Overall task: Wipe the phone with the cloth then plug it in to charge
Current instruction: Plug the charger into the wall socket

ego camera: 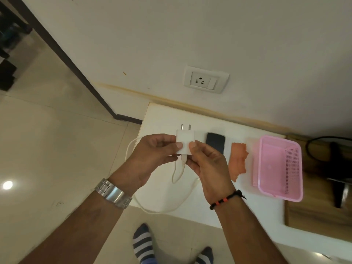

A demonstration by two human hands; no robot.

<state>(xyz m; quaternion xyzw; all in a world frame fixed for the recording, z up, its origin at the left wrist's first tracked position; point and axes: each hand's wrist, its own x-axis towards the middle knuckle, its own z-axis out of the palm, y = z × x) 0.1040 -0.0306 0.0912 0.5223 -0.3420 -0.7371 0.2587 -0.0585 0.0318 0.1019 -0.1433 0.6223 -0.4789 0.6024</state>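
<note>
Both hands hold a white charger adapter [185,141] above the white table [257,210], its two metal pins pointing toward the wall. My left hand [154,151] pinches its left side and my right hand [205,161] pinches its right side. A white cable [178,175] is plugged into the adapter's underside and loops down over the table edge. The dark phone [216,142] lies flat on the table just right of my hands, partly hidden by my right hand. An orange cloth [238,161] lies crumpled to the phone's right.
A white wall socket with a switch [206,80] is set in the wall above the table. A pink plastic basket [279,168] stands right of the cloth. A wooden surface [314,210] with dark objects lies at far right. My striped socks show on the tiled floor below.
</note>
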